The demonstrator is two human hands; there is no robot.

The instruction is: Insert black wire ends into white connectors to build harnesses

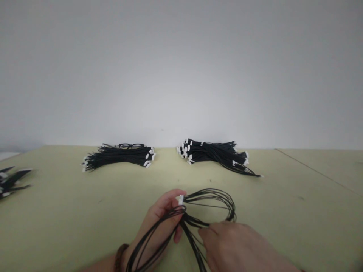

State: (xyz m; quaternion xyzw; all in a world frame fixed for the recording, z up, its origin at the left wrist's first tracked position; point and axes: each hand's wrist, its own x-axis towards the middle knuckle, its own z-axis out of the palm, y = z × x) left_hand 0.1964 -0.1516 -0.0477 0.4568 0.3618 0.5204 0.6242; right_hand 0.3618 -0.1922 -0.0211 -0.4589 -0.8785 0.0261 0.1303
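Pale green surface (70,223), two piles of white-tipped black wires (119,158) at the back. Up front, the left hand (160,217) has a closed grip on a white plastic connector (180,200), the right hand (232,245) pinching its looped black wire bundle (211,192).

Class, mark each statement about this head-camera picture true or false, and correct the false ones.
1. The left hand wears a brown bracelet at the wrist. True.
2. The right hand holds the white connector. False: the left hand holds it, and the right hand is on the black wires.
3. Eyeglasses lie at the wire bundle on the right. False: they lie at the far edge of the left bundle.
4. The left bundle's wires end in white connectors. True.
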